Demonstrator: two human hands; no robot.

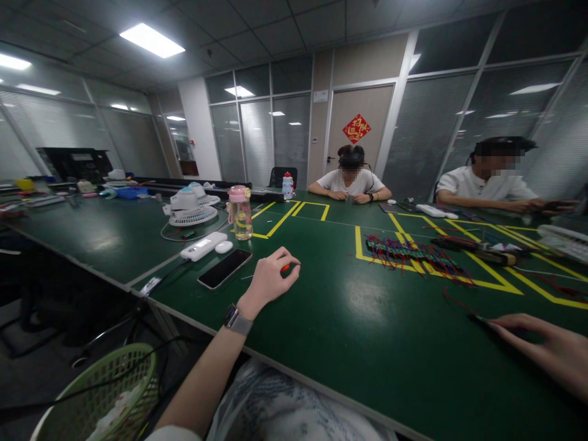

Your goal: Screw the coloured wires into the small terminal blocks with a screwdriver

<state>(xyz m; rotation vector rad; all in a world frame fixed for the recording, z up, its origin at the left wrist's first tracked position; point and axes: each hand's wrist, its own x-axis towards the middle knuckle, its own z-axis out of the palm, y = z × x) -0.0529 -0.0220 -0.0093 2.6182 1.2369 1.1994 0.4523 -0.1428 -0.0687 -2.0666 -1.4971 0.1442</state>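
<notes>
My left hand [274, 274], with a watch on its wrist, rests on the green table with its fingers curled round an orange-handled screwdriver [285, 267]; the thin shaft points left toward a black phone [225, 268]. At the right, my right hand [539, 343] pinches a small circuit board [478, 318] with a red wire trailing from it. Beyond, between the two hands, lies a long cluster of wired boards [413, 254] on yellow tape lines.
A pink-lidded bottle [242, 214], a white power strip [203, 245] and a white fan [190, 208] stand at the left. Two people in white shirts sit across the table. A green basket [98, 386] is below the table's edge.
</notes>
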